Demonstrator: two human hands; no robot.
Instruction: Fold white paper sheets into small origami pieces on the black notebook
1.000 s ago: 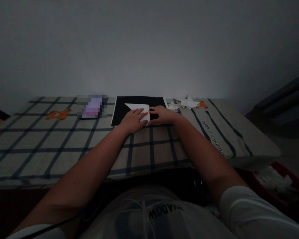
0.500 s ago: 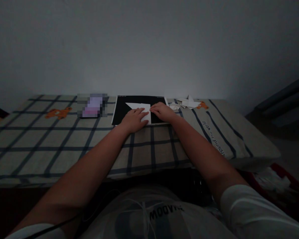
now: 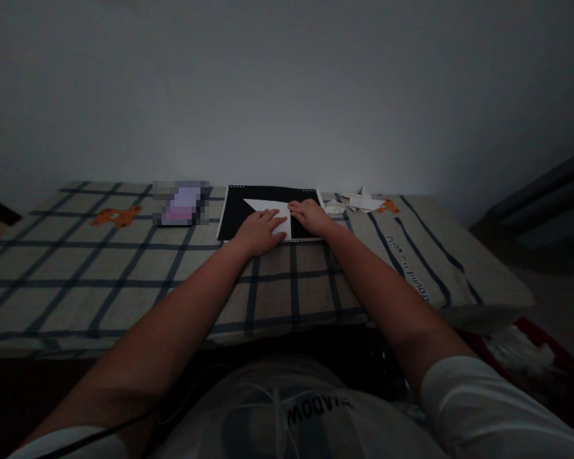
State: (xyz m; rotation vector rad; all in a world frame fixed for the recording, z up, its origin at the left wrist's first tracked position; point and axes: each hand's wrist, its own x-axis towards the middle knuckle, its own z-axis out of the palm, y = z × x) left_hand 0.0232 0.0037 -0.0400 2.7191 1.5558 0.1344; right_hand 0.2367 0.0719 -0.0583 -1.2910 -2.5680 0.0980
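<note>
A dim room with a plain pale wall holds a low surface covered by a beige cloth with dark blue checks (image 3: 124, 274), and everything below is placed against the black rectangular board (image 3: 249, 213) lying at the cloth's far middle. Nearest the camera, two bare forearms reach out from white sleeves toward that board. The left hand (image 3: 258, 231) rests flat on the board's near edge, fingers stretched out and pressing down on the folded white paper sheet (image 3: 275, 213), which lies on the board's right half with a pointed corner aiming left. The right hand (image 3: 312, 215) lies just right of the paper, fingers bent and their tips touching the sheet's upper right edge; whether they pinch the edge or only press on it cannot be told. Left of the board sits a small pale purple object (image 3: 182, 204), blurred. Right of the board, near the wall, lies a little heap of white paper scraps (image 3: 358, 201), with an orange bear print (image 3: 388, 206) on the cloth just beyond them
</note>
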